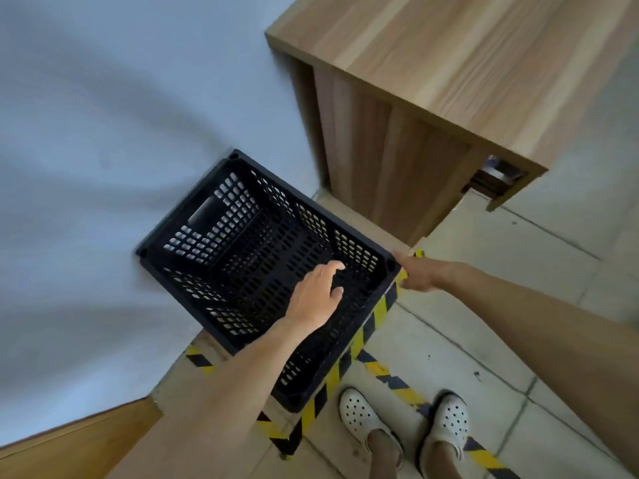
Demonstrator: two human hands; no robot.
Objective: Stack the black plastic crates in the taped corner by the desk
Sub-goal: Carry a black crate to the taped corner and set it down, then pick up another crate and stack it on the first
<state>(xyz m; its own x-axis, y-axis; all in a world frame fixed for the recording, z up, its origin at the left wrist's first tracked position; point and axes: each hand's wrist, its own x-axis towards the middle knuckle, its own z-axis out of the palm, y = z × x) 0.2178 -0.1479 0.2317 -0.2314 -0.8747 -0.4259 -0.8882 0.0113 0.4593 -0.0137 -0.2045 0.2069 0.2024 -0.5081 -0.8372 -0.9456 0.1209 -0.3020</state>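
A black perforated plastic crate (242, 243) stands high against the pale wall, inside the corner marked by yellow-and-black tape (349, 354) beside the wooden desk (432, 63). Its tall side reaching down to the floor suggests more crates beneath it, though I cannot tell the joints apart. My left hand (316, 295) hovers over the crate's near rim, fingers spread, holding nothing. My right hand (420, 273) rests against the crate's right corner, fingers loosely extended along the outer edge, with no clear grip.
The desk's side panel (380, 160) stands just right of the crate. A wooden door or panel (69, 447) sits at the lower left. My feet in white clogs (363, 420) stand on the tiled floor just outside the tape.
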